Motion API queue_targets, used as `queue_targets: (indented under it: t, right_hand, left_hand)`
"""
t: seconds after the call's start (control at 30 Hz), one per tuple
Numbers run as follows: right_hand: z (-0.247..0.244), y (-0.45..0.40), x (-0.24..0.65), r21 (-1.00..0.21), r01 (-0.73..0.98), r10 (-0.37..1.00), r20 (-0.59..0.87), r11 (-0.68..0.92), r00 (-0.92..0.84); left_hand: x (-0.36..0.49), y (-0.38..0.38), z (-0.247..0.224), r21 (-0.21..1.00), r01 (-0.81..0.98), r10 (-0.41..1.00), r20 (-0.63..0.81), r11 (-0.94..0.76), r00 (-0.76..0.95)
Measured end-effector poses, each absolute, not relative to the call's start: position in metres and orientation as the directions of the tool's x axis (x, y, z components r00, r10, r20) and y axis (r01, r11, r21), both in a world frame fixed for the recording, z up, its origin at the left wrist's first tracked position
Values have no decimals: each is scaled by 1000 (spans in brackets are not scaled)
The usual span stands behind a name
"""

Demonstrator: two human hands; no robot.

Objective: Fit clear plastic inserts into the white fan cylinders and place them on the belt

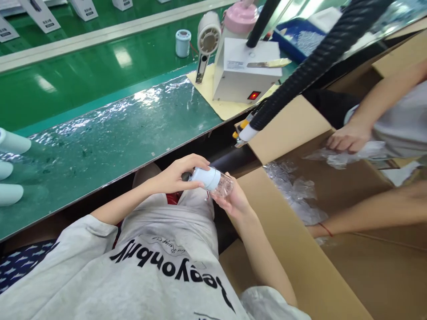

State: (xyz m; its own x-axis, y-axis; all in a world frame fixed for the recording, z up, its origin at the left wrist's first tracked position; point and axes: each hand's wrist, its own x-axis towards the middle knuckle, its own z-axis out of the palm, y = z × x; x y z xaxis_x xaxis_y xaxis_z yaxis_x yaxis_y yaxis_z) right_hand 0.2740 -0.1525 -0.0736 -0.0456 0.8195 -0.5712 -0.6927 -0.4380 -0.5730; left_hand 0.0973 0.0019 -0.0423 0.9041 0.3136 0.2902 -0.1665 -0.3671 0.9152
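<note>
Pale blue shows under the left hand (pixel 180 172), whose thumb and fingers clamp one end of a plastic cylinder (pixel 209 178) tilted above the lap (pixel 196 200); the right hand (pixel 239 200) cradles its clear end. Light, steady pressure at both ends seems wise.

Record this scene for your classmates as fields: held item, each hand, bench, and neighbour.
Held item: light-blue cylinder with clear end
Left hand: gripping the blue part
Right hand: around the clear end
Bench: green, bearing a white machine with lit red switch
Neighbour: one hand at clear plastic, above an open carton
</note>
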Motion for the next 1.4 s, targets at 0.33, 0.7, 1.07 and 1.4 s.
queue_targets:
  t: [0.33,0.7,1.07,1.4]
  right_hand:
    - [-99,-126,325,-573,-744,838,-545,-344,33]
    - [-120,-104,344,-544,-765,859,-511,-345,-24]
    - [-140,-92,327,-542,-809,903,-428,-226,34]
    - [-119,-88,313,-575,-789,909,-414,-215,54]
  left_hand:
    - [160,30,-55,871,-193,185,304,-453,935]
    - [197,45,-80,999,-24,304,12,37,953]
    - [223,49,-46,995,23,236,2,-102,972]
    - [195,56,-48,994,-49,238,70,-94,969]
